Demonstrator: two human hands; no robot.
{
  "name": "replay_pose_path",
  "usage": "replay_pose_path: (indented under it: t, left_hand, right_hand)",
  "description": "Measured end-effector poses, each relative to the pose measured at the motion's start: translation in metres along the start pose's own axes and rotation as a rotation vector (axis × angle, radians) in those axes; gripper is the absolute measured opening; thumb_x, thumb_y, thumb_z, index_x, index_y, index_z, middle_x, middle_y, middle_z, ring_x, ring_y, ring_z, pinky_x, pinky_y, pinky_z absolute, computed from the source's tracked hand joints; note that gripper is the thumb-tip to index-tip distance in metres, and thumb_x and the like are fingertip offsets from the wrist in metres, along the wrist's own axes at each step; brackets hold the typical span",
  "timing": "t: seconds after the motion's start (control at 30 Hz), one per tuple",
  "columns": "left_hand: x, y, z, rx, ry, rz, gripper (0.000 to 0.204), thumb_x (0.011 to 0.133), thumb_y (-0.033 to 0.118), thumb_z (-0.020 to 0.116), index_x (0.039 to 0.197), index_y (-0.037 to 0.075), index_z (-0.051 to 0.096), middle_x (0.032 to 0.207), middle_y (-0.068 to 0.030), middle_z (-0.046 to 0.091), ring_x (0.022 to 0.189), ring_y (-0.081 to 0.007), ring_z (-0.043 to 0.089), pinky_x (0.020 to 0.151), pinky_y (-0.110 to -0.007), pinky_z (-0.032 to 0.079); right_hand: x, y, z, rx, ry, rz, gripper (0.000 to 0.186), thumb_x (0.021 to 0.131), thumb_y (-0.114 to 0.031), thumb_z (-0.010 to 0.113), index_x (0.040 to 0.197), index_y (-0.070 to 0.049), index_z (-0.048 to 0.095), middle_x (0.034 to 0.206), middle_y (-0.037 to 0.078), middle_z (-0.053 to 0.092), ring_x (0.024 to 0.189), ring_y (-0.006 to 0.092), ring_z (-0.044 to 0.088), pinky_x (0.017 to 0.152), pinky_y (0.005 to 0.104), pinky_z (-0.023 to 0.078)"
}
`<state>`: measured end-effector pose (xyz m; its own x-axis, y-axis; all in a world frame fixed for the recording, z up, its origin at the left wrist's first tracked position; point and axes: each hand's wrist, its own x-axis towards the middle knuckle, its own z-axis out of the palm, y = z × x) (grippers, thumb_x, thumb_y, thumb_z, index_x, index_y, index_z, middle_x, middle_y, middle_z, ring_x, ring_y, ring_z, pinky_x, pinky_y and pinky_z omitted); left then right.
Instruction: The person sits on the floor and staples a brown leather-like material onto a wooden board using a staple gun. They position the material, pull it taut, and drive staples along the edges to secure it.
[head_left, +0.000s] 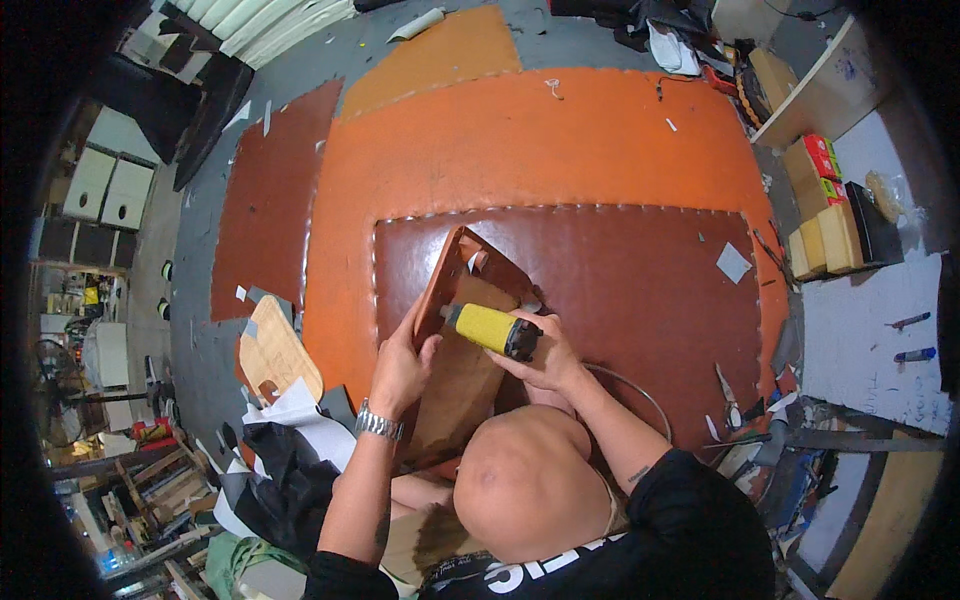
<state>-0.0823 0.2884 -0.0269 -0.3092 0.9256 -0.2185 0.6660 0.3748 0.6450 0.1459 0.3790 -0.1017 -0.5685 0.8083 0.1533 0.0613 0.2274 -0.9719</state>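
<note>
A shell-like piece covered in reddish-brown leather (437,290), with raised edges and a bare tan inside, stands tilted in front of my bent knee. My left hand (402,362) is closed on its left edge, thumb on the inner side. Closed round a stubby yellow tool with a black end (487,330), my right hand (545,355) keeps it over the inside of the piece. The tool looks like a staple gun, but its nose is hard to make out. A thin grey hose (640,392) curves out beside my right forearm.
Orange (430,150) and brown leather sheets (640,300) cover the work surface. At left lie a wooden board with a cutout (285,350) and black cloth scraps (290,465). Pliers-like tool (729,397) lies at right, below a grey square (733,263). Small boxes (835,235) stand far right.
</note>
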Motion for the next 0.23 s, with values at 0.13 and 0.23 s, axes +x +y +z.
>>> replay_pose_path:
  t: [0.13, 0.23]
  left_hand:
    - [0.0014, -0.0014, 0.0019, 0.046, 0.0, 0.0, 0.076, 0.096, 0.011, 0.073, 0.164, 0.019, 0.039, 0.126, -0.0296, 0.071, 0.119, -0.0444, 0.068, 0.102, -0.051, 0.055]
    - [0.0005, -0.0034, 0.0023, 0.061, -0.017, -0.059, 0.079, 0.095, 0.013, 0.074, 0.165, 0.02, 0.037, 0.124, -0.0292, 0.072, 0.118, -0.0439, 0.069, 0.102, -0.051, 0.055]
  right_hand:
    - [-0.0021, 0.0007, 0.006, 0.013, -0.019, -0.054, 0.036, 0.077, -0.019, 0.09, 0.104, -0.003, 0.072, 0.088, 0.013, 0.077, 0.077, 0.0243, 0.076, 0.072, 0.0356, 0.059]
    - [-0.0091, 0.002, 0.0066, -0.035, -0.015, -0.068, 0.037, 0.077, -0.019, 0.091, 0.106, -0.003, 0.073, 0.09, 0.013, 0.077, 0.08, 0.024, 0.076, 0.074, 0.0359, 0.058]
